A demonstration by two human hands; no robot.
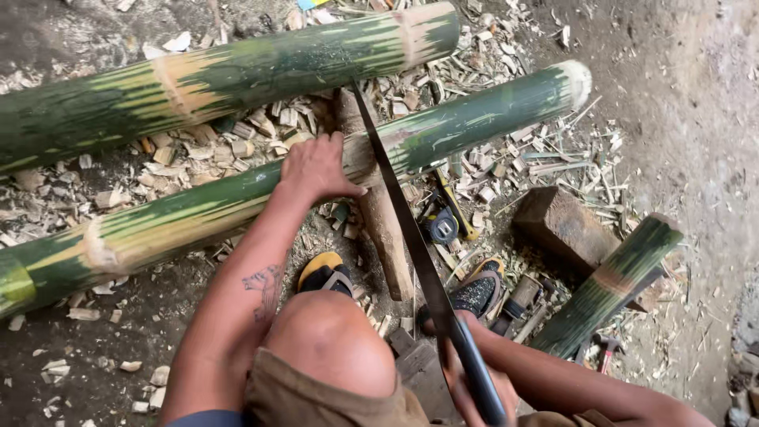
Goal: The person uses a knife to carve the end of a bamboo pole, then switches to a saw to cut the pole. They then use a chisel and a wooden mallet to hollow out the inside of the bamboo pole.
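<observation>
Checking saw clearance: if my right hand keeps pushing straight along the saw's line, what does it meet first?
Probably the nearer bamboo pole: the right hand points up the saw blade, which already sits on that pole beside the left hand. Depth is unclear.

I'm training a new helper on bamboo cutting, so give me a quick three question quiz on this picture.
1. True or false: the left hand presses on the bamboo pole beside the saw blade.
2. Which hand grips the saw handle? A) left B) right C) both
3. Fill in: the pole being cut rests across a wooden ___.

Key: 1 true; 2 B; 3 log
</observation>
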